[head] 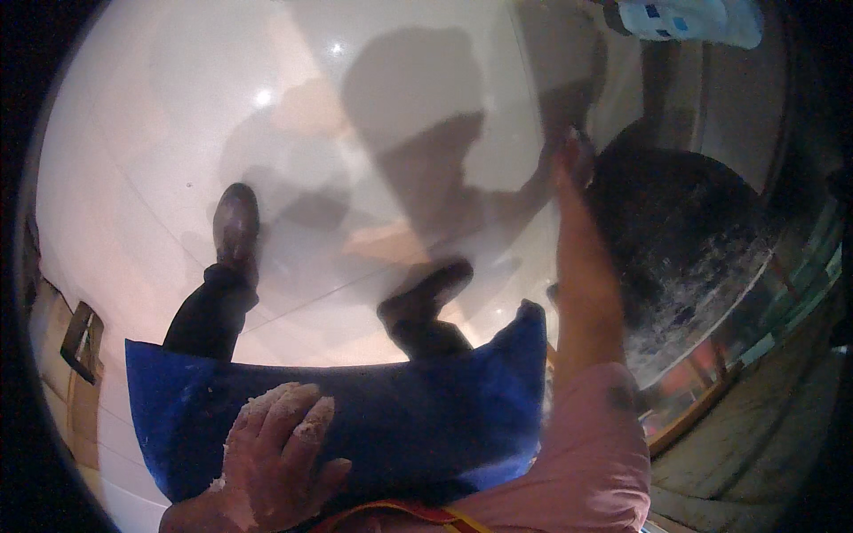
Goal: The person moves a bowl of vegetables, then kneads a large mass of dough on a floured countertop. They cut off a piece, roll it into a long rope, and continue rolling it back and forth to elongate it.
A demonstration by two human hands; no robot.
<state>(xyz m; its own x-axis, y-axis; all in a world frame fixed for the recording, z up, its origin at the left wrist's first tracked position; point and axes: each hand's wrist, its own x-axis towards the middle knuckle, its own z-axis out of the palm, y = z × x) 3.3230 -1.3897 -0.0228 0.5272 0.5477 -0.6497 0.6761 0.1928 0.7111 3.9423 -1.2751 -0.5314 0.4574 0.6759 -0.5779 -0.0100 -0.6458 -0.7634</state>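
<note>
My left hand (pixel 280 446), its fingers and knuckles coated with pale dough or paste, is in front of the blue apron (pixel 413 413), with nothing seen in it. My right arm stretches away to the upper right, and my right hand (pixel 573 156) is in shadow beside a dark round surface (pixel 680 233) dusted with white powder. Whether that hand touches or holds anything is too dark to tell. A red and yellow strap (pixel 426 512) crosses at my waist.
Below me is a glossy, pale tiled floor (pixel 300 200) with shadows, and my dark shoes (pixel 236 223) stand on it. A white and blue package (pixel 693 23) lies at the upper right. A wooden edge (pixel 696 410) runs along the lower right. A dark-framed object (pixel 83 343) is at the left.
</note>
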